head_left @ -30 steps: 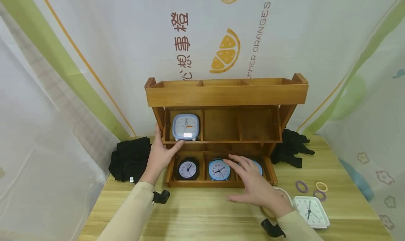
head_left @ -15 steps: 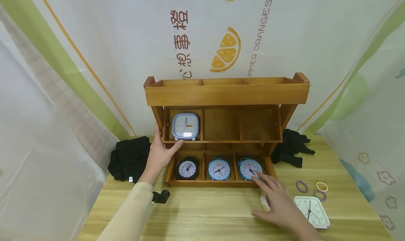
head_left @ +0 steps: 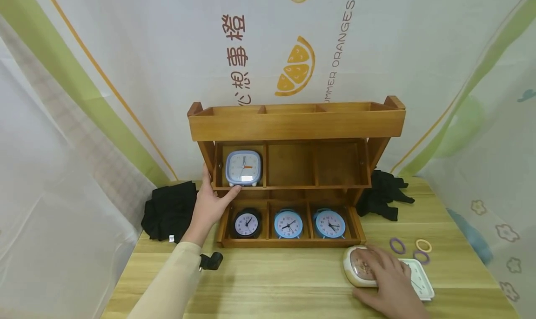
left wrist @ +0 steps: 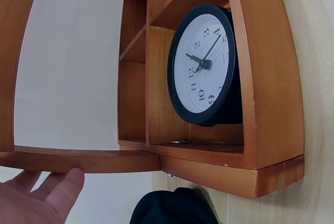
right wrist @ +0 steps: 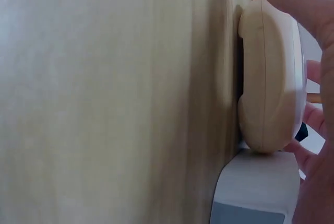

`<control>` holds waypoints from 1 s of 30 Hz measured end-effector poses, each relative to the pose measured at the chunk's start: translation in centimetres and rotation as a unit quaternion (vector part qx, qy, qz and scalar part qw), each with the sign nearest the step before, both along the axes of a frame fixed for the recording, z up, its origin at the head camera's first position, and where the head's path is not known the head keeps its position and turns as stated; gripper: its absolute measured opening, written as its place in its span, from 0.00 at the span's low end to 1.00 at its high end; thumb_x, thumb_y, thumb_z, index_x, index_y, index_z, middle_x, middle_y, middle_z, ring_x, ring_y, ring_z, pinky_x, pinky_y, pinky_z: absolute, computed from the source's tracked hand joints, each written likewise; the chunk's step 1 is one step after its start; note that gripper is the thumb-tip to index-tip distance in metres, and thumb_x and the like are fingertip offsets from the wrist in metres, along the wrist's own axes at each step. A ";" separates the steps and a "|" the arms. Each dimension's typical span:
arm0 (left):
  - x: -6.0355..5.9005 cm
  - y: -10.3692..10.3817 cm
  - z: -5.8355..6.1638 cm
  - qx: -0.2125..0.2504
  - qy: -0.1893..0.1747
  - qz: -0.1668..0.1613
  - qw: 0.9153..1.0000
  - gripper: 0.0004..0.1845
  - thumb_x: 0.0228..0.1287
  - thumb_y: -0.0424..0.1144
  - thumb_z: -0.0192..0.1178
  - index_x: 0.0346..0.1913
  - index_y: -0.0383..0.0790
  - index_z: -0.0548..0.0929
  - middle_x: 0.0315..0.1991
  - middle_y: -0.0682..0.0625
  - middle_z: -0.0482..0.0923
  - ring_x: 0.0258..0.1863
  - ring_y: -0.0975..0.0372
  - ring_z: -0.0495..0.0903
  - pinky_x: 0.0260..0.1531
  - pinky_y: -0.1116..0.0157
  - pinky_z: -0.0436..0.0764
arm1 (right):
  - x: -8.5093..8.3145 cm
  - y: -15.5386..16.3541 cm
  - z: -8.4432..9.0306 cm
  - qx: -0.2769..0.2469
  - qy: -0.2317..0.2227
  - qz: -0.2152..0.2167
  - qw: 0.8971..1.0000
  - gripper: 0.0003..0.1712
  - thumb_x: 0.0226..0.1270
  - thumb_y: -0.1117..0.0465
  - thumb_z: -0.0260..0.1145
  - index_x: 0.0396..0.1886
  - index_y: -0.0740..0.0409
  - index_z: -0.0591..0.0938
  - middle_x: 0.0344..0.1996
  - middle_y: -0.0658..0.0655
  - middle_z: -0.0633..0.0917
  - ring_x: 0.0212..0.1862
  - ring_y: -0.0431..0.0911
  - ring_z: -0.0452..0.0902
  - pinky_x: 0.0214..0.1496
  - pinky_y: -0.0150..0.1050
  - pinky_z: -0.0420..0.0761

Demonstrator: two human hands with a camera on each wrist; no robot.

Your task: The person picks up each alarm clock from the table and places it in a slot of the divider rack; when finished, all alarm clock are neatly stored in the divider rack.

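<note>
Change: right hand [head_left: 387, 282] has been drawn back from the lower-right shelf slot (where it was 1 s ago) down to the counter [head_left: 272, 282], and is now laid over a cream clock [head_left: 361, 269].
Meaning: blue clock at right [head_left: 330, 223] is now seen uncovered in its slot; judged as set in place, w/ the cream clock taken up as the next item.
Right grip: fingers are curled over the cream clock [right wrist: 271, 78], thumb side at its top edge, fingertips round the far rim (a hold, though the clock is not yet lifted off the counter).
Cream clock position: flat on the counter, in front of the shelf's right end, touching or overlapping a white square clock [head_left: 418, 284] just beside it.
Left grip: left hand [head_left: 211, 207] is held against the shelf unit [head_left: 293, 123] at its left upright, thumb under the middle board; fingers look straight, nothing is clasped.
Shelf contents: lavender square clock [head_left: 244, 168] in mid-left slot; black clock [head_left: 246, 223], blue clock at centre [head_left: 288, 224] and the blue one at right along the bottom; other mid slots are seen w/o clocks.
Other items: hair rings [head_left: 410, 249] at right, black cloth [head_left: 169, 212] left of the shelf.
</note>
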State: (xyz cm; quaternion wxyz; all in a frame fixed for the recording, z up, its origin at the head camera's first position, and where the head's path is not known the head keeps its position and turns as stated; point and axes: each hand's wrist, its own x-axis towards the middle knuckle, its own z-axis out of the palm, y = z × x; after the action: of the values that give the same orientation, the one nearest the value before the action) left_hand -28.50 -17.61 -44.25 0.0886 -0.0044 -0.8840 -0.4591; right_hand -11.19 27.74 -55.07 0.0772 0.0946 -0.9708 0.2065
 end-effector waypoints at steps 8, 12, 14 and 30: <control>0.2 -0.2 -0.1 0.007 0.000 0.000 1.000 0.68 0.60 0.71 0.68 0.83 0.61 0.25 0.84 0.42 0.45 0.80 0.45 0.56 0.73 0.42 0.65 | -0.5 -0.1 -0.1 0.032 -0.022 -0.023 0.999 0.58 0.45 0.19 0.74 0.74 0.41 0.74 0.71 0.64 0.72 0.68 0.66 0.67 0.57 0.72 0.57; 0.2 -0.1 -0.1 0.005 0.000 0.000 1.000 0.68 0.60 0.71 0.68 0.83 0.60 0.25 0.85 0.42 0.44 0.81 0.45 0.55 0.74 0.42 0.63 | -0.7 -0.2 -0.2 0.042 -0.017 -0.029 0.999 0.58 0.43 0.21 0.77 0.72 0.43 0.76 0.68 0.64 0.74 0.66 0.65 0.70 0.57 0.71 0.58; 0.1 -0.1 -0.1 0.004 0.001 0.000 1.000 0.69 0.60 0.72 0.68 0.84 0.60 0.25 0.85 0.42 0.44 0.81 0.45 0.55 0.74 0.42 0.62 | -0.7 -0.2 -0.1 0.039 -0.007 -0.027 0.999 0.57 0.41 0.24 0.80 0.70 0.43 0.77 0.67 0.63 0.75 0.65 0.65 0.71 0.56 0.71 0.58; 0.0 0.0 0.0 0.003 0.010 -0.003 1.000 0.68 0.60 0.71 0.68 0.83 0.62 0.26 0.85 0.44 0.46 0.80 0.45 0.58 0.73 0.41 0.64 | -0.9 -0.2 0.5 -0.060 0.086 0.010 0.994 0.55 0.31 0.42 0.91 0.65 0.45 0.78 0.59 0.60 0.72 0.58 0.66 0.63 0.50 0.63 0.55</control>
State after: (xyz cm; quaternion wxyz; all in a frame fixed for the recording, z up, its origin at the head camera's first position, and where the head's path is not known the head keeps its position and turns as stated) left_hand -28.48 -17.65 -44.27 0.0964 -0.0117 -0.8814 -0.4623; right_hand -12.05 27.52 -54.56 0.1642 0.1174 -0.9452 0.2565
